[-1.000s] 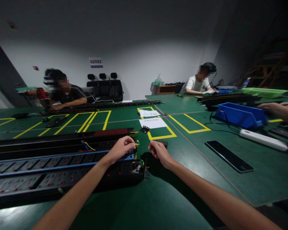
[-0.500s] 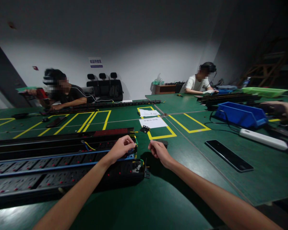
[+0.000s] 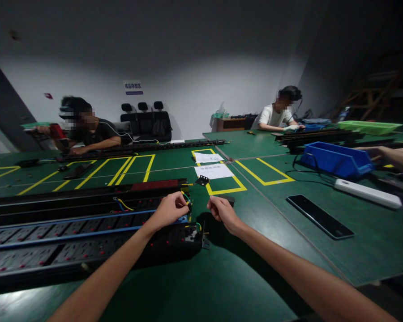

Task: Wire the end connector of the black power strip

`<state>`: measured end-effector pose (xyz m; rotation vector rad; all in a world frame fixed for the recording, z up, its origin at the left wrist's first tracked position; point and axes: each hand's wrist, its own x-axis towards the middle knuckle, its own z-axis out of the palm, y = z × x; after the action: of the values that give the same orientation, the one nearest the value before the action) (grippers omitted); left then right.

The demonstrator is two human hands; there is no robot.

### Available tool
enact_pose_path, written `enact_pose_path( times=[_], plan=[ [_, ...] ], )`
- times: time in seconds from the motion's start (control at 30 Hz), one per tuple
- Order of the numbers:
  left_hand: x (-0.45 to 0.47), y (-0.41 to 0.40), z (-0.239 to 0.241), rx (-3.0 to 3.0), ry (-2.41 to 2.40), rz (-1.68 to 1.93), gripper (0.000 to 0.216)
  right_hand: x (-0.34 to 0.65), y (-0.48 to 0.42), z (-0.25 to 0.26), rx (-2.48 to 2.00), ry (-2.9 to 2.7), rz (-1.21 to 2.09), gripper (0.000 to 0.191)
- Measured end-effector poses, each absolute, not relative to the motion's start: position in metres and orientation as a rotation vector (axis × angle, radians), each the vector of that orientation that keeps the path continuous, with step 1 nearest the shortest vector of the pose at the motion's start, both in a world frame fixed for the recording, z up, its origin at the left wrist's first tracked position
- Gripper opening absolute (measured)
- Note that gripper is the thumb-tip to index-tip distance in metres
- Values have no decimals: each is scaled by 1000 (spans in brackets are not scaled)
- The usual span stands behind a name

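Note:
My left hand point(image 3: 170, 210) is at the right end of a long blue-edged power strip point(image 3: 97, 227). Its thumb and fingers are pinched together by a green-yellow wire point(image 3: 186, 196); a small dark part shows at the fingertips, too small to name. Just to the right, my right hand point(image 3: 223, 213) hovers over the table with its fingers curled closed, and whatever may be inside is hidden. Nearest me lies a second black power strip point(image 3: 168, 243) with red-marked sockets and a metal bracket point(image 3: 205, 241) at its end. A black perforated plate point(image 3: 202, 180) sits beyond my hands.
On the right of the green table point(image 3: 255, 268) lie a phone point(image 3: 319, 216), a white extension block point(image 3: 367, 193) and a blue bin point(image 3: 336, 159). Paper sheets point(image 3: 214, 171) lie ahead. Two people work across the table; another person's arms point(image 3: 394, 157) reach in at right.
My left fingertips have shifted slightly, and a small dark part now shows at them. My right hand stays nearly still. The other person's arms at right have moved.

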<state>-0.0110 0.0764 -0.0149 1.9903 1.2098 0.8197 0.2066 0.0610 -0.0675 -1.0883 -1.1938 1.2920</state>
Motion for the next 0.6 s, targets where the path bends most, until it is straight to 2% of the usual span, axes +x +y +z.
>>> enact_pose_path(
  times=[0.33,0.6],
  plan=[
    [-7,68,-8,2124,1209,820,7,207,60,-68,-1073,-1204,1292,43],
    [-6,66,-11,2375,1245,829,12,208,62,-71,-1061,-1214,1287,43]
  ],
)
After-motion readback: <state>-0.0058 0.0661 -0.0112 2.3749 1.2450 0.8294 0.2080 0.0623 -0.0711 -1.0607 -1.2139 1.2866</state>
